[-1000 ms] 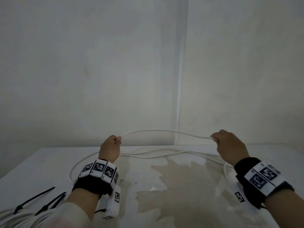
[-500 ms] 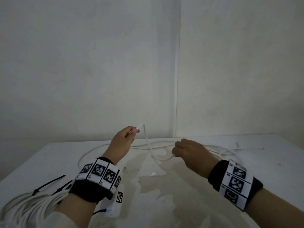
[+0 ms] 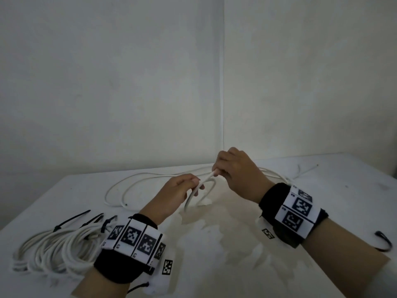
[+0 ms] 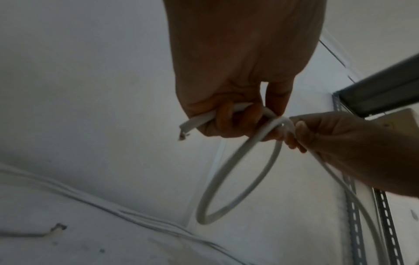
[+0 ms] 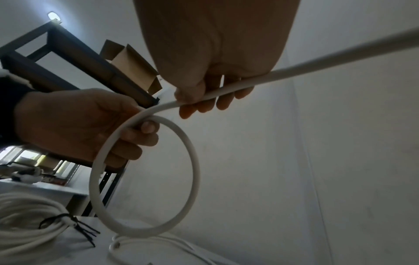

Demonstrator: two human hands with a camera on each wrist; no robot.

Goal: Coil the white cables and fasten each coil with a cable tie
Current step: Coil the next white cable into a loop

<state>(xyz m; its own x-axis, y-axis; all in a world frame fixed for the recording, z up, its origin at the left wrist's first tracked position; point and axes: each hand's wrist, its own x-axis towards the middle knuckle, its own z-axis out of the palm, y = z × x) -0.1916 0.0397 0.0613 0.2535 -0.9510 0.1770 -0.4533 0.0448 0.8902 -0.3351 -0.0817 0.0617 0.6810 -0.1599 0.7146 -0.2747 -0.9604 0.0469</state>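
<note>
- The left hand (image 3: 178, 190) is gripping the white cable (image 3: 198, 193) near its cut end, fingers curled round it, so that the end is staying anchored while the first loop is forming; in the left wrist view the short stub is sticking out past the fingers.
- The right hand (image 3: 237, 171) is pinching the same cable just beside the left hand, closing one small loop that is hanging below both hands above the middle of the counter (image 3: 236, 244).
- Beyond the right hand's grip, the rest of the cable is trailing loose toward the far edge of the counter, lying in slack curves; my guess is it is being left free there so it can feed into further turns.
- A finished coil (image 3: 53, 248) is lying at the near left corner, with black cable ties (image 3: 73, 218) just beside and on it, likely being kept within reach for fastening.
- A dark hook-shaped item (image 3: 383, 243) is lying near the right edge; I cannot tell what it is.
</note>
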